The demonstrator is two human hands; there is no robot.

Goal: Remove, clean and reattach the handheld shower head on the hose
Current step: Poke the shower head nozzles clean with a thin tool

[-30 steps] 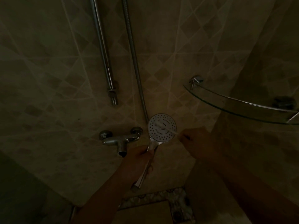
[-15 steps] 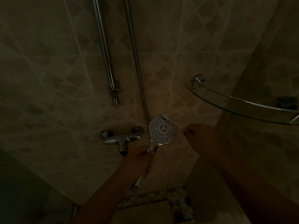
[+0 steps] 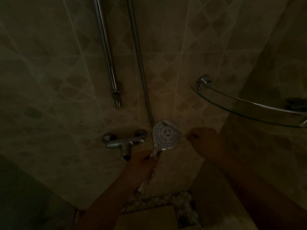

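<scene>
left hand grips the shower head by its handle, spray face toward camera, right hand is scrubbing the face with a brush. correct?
Not quite. In the head view the right hand is off to the side of the shower head, not touching its face, and no brush is visible there. The rest holds: the left hand grips the handle, spray face toward the camera.

No readable text, labels or numbers anywhere

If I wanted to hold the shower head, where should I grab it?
Probably by the handle, the thin chrome stem under the round face of the shower head. Come from below and the left, as the left hand does, with fingers wrapped around it. The stem is narrow enough to close a hand round; the face is wide and flat, and stays free for cleaning.
</scene>
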